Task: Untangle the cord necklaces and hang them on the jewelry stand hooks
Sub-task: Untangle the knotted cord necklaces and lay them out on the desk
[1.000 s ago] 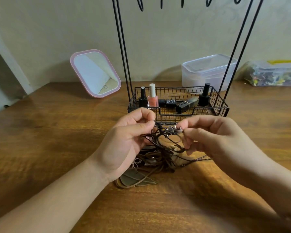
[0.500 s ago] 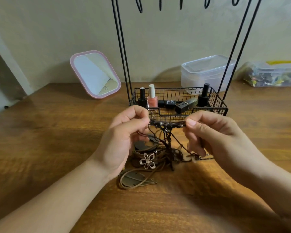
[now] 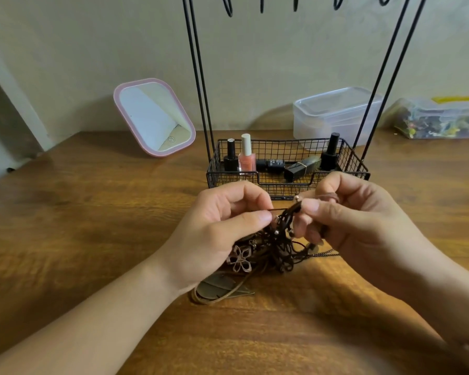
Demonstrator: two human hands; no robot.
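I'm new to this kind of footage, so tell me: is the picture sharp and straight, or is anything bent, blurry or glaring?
Head view: the wide lens splays the jewelry stand rods outward; the tangled cord necklaces between the left hand and right hand look soft, so single strands are hard to follow; warm light sheens the table without harsh glare; the mirror shows only pale reflection.

Dark brown cord necklaces (image 3: 278,244) in tangled clump w/ flower pendant (image 3: 240,259), just before black wire jewelry stand (image 3: 287,169)
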